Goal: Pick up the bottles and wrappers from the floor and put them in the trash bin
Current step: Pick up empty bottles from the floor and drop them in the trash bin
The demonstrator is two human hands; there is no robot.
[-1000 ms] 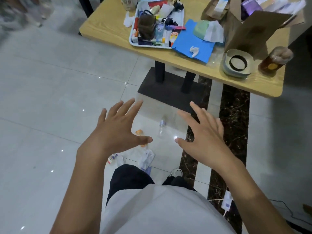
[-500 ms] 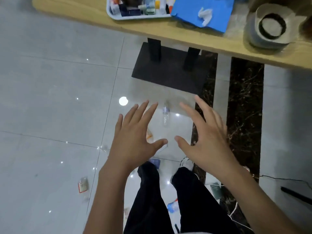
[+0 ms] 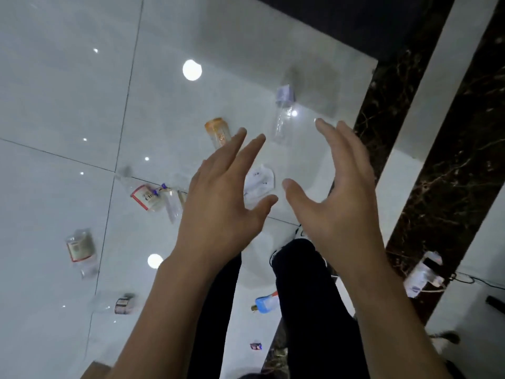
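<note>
Clear plastic bottle with lilac cap (image 3: 282,116) lies upper centre on the glossy white floor (image 3: 68,91): probably light, thin-walled, slippery; take it round the middle. Below it, left hand (image 3: 218,198) and right hand (image 3: 336,192) hover, each grip spread wide, empty.

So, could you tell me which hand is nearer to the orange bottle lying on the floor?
Left. The left hand has its fingertips right beside the orange bottle; the right hand is off to its right, beyond the clear bottle.
</note>
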